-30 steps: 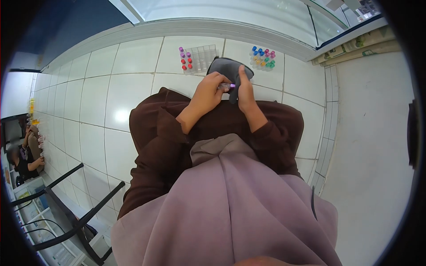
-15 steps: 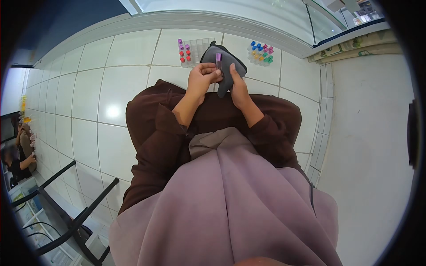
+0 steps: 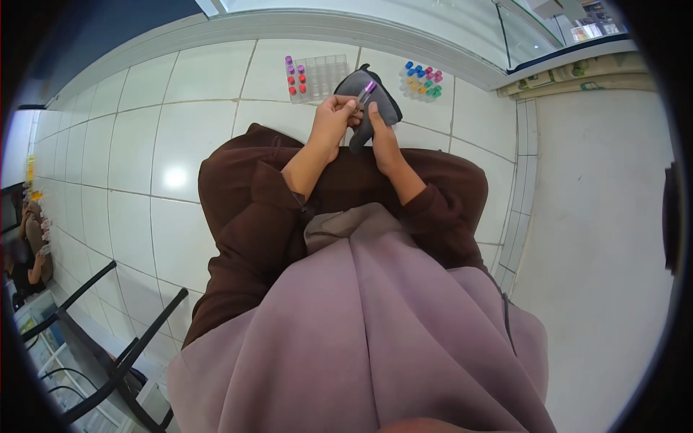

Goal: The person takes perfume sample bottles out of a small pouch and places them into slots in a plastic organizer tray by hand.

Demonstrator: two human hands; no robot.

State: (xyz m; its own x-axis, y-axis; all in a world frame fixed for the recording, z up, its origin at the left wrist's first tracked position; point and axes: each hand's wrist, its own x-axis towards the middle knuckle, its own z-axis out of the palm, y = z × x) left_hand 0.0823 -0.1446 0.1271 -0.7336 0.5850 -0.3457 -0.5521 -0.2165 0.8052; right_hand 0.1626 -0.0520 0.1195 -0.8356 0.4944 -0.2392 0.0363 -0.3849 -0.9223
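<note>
In my left hand [image 3: 334, 119] is a clear tube with a purple cap [image 3: 369, 86], pinched between the fingers. The tube is tilted, its cap pointing up and to the right. My right hand [image 3: 384, 138] grips a grey pouch-like item with black edging [image 3: 388, 102], thumb on top; the fingers underneath are hidden. The tube lies over the grey surface, and I cannot tell whether they touch. Beyond my left hand stands a clear rack [image 3: 328, 72] with purple-capped and red-capped tubes [image 3: 297, 79] along its left side.
Right of the pouch, a group of tubes with blue, pink, yellow and green caps [image 3: 421, 85] stands on the tiled floor [image 3: 224, 76]. A glass cabinet [image 3: 433, 29] runs behind. A black-framed chair [image 3: 115, 361] stands at lower left. Another person [image 3: 30, 263] is at far left.
The purple-capped tube has tipped from nearly upright to leaning right. My left hand has shifted slightly right and up; my right hand still holds the grey item.
</note>
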